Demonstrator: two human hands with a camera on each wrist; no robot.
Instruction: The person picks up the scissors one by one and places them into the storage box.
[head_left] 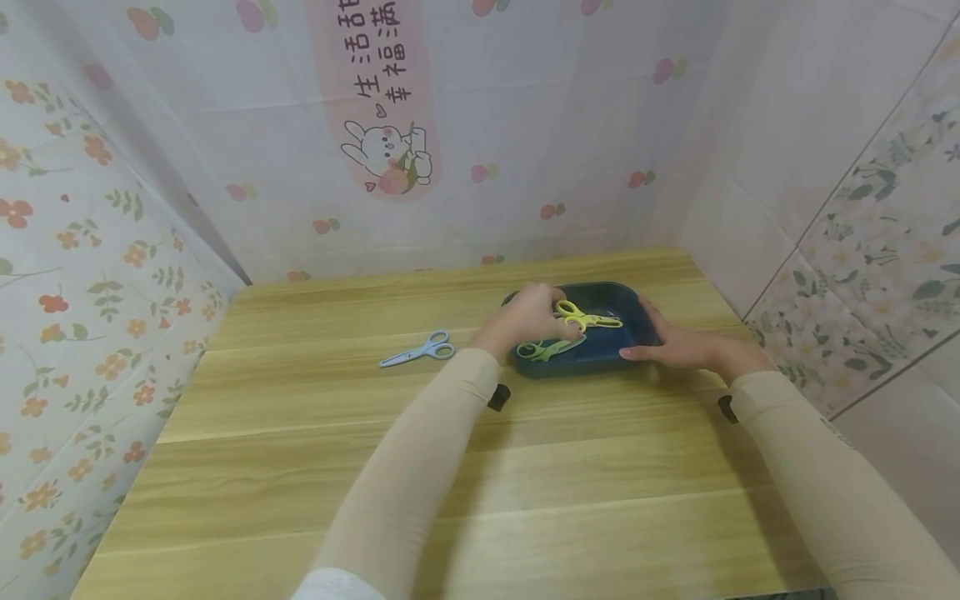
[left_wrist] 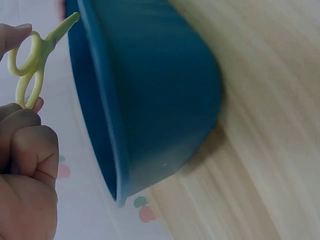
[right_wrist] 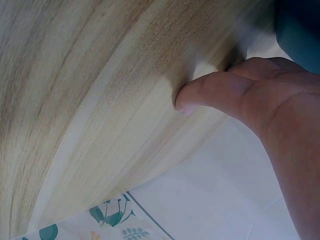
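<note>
My left hand [head_left: 528,315] is over the left part of a dark blue basin [head_left: 600,361]. It pinches yellow scissors [head_left: 588,318] by the finger loops. In the left wrist view, the yellow scissors [left_wrist: 45,52] stand above the basin's rim, blades pointing toward its opening. Green scissors [head_left: 546,349] lie at the basin's front left, partly covered by the left hand. My right hand [head_left: 678,343] rests against the basin's right end with fingers and thumb spread. In the right wrist view, the basin [right_wrist: 302,42] shows only in a corner, behind the right hand [right_wrist: 280,100].
Light blue scissors [head_left: 420,349] lie on the wooden table [head_left: 300,450], left of the basin. A printed cloth [head_left: 525,142] hangs behind the table. Patterned walls stand at the left and right.
</note>
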